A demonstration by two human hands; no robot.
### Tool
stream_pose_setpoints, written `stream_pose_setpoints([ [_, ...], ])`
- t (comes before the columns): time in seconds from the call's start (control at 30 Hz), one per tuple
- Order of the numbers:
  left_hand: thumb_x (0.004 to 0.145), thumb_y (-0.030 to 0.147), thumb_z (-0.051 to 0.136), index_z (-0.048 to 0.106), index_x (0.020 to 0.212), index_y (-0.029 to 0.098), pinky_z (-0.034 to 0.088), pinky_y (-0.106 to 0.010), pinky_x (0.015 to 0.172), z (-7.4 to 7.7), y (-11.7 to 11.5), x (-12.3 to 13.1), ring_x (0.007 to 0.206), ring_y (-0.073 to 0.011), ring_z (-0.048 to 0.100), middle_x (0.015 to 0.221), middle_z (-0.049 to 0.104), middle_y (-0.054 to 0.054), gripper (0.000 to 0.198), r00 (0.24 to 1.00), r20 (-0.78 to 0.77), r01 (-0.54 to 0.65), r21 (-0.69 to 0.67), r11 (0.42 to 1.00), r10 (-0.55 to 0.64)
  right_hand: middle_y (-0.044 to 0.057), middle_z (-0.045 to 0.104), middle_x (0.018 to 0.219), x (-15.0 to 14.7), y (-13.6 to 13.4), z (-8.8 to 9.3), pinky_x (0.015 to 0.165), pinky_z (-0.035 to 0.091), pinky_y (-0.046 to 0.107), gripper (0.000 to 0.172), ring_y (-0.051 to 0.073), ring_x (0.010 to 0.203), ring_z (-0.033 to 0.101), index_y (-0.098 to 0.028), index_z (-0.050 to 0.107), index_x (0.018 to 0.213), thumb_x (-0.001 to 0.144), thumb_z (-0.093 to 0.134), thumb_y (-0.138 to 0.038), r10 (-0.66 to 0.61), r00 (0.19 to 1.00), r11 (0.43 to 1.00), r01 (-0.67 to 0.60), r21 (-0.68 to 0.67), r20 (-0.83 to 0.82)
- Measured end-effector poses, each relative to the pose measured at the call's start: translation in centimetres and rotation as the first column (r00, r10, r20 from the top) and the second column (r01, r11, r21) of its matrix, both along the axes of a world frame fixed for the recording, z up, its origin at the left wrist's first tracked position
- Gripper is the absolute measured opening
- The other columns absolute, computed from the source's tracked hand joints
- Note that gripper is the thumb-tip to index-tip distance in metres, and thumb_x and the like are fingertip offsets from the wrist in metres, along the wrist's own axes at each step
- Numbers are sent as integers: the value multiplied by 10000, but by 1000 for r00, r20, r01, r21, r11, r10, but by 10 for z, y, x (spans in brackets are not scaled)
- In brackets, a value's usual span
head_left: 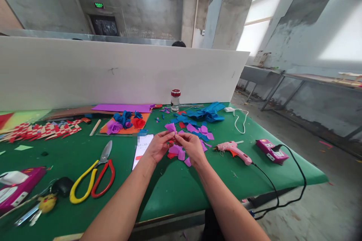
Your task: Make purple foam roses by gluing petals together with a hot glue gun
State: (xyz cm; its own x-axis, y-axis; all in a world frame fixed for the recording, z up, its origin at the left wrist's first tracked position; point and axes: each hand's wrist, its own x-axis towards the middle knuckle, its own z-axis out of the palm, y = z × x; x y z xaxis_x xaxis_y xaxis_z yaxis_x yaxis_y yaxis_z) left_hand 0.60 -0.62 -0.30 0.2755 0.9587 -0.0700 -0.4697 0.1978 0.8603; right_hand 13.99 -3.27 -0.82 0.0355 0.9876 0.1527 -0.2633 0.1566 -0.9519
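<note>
Over the middle of the green table, my left hand (160, 146) and my right hand (190, 147) meet at the fingertips. Both pinch a small purple crepe paper piece (170, 127), which sticks up to the left between them. Under and around my hands lie loose purple petals (177, 151), with bits of red paper among them. More purple pieces (207, 135) and cut blue paper (207, 113) spread behind my right hand. A phone (143, 145) with a running timer lies left of my left hand. To the right, a pink glue gun (233, 150) rests on the table.
Scissors (97, 171) with yellow and red handles lie at left. Finished paper flowers (124, 121) sit on orange paper. A red-lidded jar (175, 100) stands before a white board (127, 75). A purple power strip (271, 151) trails a black cable at right. Keys (36, 211) lie front left.
</note>
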Motion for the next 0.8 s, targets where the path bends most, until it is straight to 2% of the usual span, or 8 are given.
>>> stream_pose_setpoints([
  [0.2,583,251,855,734,743,125,457,-249,637,2,-3,2,662,-118,618,717,694,-32,237,1000,-24,-9,28,1000,9,22,713,674,-1,3,-3,661,501,295,240,163,629,634,-181,738,738,653,764,-405,-21,1000,1000,21,13,5],
  [0.37,638,254,826,732,766,125,475,-271,684,0,-1,1,700,-135,635,750,707,-44,205,1000,7,6,43,999,-6,32,713,667,5,-2,1,736,509,323,355,161,634,644,-183,741,724,696,712,-536,127,992,992,-127,-9,-15],
  [0.53,647,239,817,730,761,127,476,-272,676,-2,3,-3,694,-136,630,754,707,-47,182,1000,18,-15,20,1000,15,43,732,760,15,-3,-1,747,505,313,448,156,669,667,-184,740,872,628,766,-559,221,961,961,-243,-129,-168],
  [0.67,603,231,838,731,747,130,458,-254,644,4,2,-4,675,-126,620,745,706,-41,206,997,11,-72,-12,997,72,47,730,794,17,9,-4,723,488,284,431,132,675,648,-168,743,831,577,815,-508,156,960,967,-196,-161,-232],
  [0.8,552,229,861,731,722,139,440,-253,641,11,-1,-6,697,-136,622,739,708,-36,232,990,-3,-143,-9,990,143,19,697,684,9,26,-2,668,460,263,351,110,611,592,-156,735,720,527,857,-422,95,974,982,-125,-138,-205],
])
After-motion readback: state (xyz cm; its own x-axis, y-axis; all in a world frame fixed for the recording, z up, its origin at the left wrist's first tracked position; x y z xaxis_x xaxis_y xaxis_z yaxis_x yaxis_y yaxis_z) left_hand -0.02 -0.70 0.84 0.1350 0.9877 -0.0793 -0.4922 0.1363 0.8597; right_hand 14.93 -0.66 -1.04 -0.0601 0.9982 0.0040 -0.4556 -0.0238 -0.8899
